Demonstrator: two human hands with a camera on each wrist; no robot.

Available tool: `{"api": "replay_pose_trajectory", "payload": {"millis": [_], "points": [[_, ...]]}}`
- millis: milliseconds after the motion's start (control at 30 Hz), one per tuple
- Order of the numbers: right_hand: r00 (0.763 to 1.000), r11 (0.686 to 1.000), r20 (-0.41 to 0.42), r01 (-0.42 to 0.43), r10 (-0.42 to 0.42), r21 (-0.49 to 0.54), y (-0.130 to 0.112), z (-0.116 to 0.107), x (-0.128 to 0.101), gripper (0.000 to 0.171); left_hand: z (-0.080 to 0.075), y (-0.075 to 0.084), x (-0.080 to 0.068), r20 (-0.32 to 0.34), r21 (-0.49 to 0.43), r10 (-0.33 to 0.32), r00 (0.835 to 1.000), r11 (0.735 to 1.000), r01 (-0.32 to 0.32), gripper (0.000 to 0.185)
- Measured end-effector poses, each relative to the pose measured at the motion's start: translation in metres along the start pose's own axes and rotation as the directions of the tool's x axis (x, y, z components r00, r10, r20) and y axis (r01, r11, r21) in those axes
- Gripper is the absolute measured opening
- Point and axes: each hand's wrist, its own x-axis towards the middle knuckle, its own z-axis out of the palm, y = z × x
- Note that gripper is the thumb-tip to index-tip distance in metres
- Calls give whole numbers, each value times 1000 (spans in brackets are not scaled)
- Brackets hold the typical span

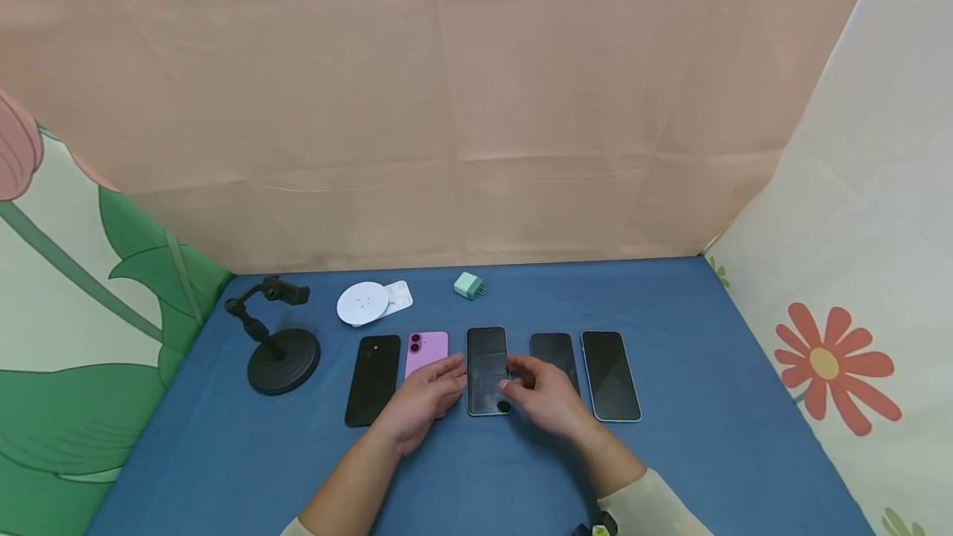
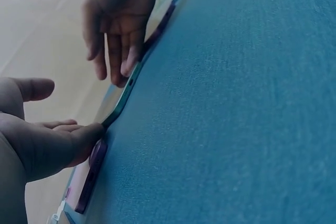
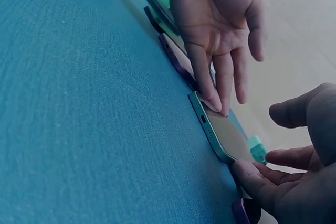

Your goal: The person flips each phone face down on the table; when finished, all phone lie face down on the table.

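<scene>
Five phones lie side by side on a blue cloth (image 1: 707,404). The middle phone (image 1: 487,366) has a dark screen and a teal edge. My left hand (image 1: 428,399) reaches over the pink phone (image 1: 427,351), and its straight fingertips touch the middle phone's left side (image 2: 123,100). My right hand (image 1: 543,395) touches that phone's right side near its lower corner (image 3: 220,140), thumb held apart. Neither hand lifts it; the phone lies flat. A black phone (image 1: 372,379) is at the left end. A dark phone (image 1: 554,351) and a light-edged phone (image 1: 610,375) lie to the right.
Behind the row are a black phone stand (image 1: 279,346) on a round base, a white round disc (image 1: 363,303) and a mint-green charger plug (image 1: 469,285). Fabric backdrops close in the back, left and right of the cloth.
</scene>
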Motion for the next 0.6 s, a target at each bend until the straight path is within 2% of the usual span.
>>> {"api": "replay_pose_trajectory", "payload": {"millis": [600], "points": [[1000,1000,-6,-18,18,15,1,1,0,53,-4,2,2,-33,-88,-3,999,996,0,55]]}}
